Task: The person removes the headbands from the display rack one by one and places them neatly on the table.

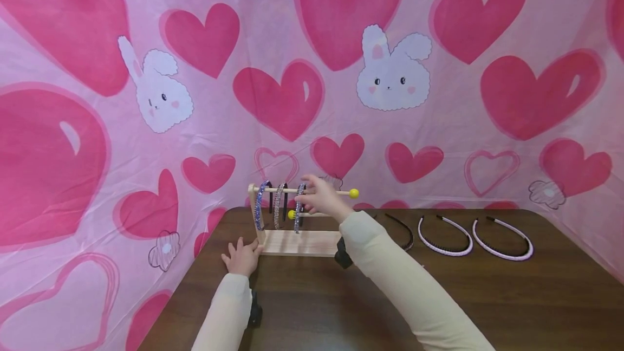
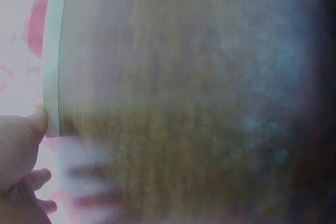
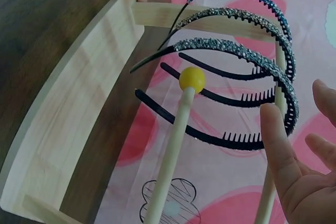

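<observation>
A pale wooden stand [image 1: 299, 245] with two rods, each tipped by a yellow ball, sits on the table. Three glittery headbands hang from its upper rod: a blue one [image 1: 260, 207] by the upright, a silvery-brown one [image 1: 277, 207], and a silver one [image 1: 297, 215] nearest my right hand [image 1: 322, 197]. In the right wrist view that hand's fingers are spread, one fingertip right at the silver headband [image 3: 231, 48]. My left hand [image 1: 242, 258] rests by the left end of the base, fingers spread and thumb against the wood. The left wrist view shows that thumb at the wood's edge.
Two white headbands [image 1: 448, 254] lie on the brown table [image 1: 302, 307] to the right, teeth inward. A dark headband [image 1: 409, 232] lies beside them, partly behind my right sleeve. A pink cloth with hearts and rabbits [image 1: 278, 102] hangs behind the table.
</observation>
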Available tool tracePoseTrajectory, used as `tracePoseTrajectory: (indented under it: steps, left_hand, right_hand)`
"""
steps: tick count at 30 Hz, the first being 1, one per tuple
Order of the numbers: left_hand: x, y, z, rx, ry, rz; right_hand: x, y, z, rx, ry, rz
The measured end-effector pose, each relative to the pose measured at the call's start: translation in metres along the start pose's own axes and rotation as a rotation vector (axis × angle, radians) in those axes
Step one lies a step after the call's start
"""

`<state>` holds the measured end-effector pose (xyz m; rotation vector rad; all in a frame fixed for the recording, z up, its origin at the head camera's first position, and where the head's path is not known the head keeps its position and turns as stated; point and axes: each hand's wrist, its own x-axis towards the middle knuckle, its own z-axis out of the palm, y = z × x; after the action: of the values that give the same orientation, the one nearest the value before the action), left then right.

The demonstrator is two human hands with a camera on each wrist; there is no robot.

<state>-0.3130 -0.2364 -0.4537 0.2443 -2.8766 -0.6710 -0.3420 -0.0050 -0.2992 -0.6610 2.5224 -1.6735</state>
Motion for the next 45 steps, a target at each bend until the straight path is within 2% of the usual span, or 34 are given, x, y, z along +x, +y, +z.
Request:
tracePoseTrajectory:
  steps: [4,9,22,29,37,45]
  left_hand:
    - [-0.001,0.0,0.0,0.002,-0.003,0.002]
    - [0.0,-0.001,0.002,-0.005,-0.005,0.001]
    - [-0.002,0.003,-0.002,-0.008,-0.014,-0.008]
    - [-0.002,0.003,-0.004,-0.004,-0.017,-0.009]
    - [-0.003,0.003,-0.001,-0.015,0.019,0.01]
    - [-0.002,0.004,-0.004,0.0,-0.013,-0.008]
  right_hand:
    - [0.003,0.002,0.007,0.031,-0.003,0.018]
    - [0.004,0.004,0.01,-0.001,-0.012,0.047]
    - [0.006,0.006,0.008,0.014,-0.001,0.026]
    - [0.006,0.002,-0.002,0.024,0.029,0.032]
    - [0.001,-0.008,-0.017,0.003,0.071,0.011]
    - [-0.005,-0.015,-0.034,0.013,0.065,-0.044]
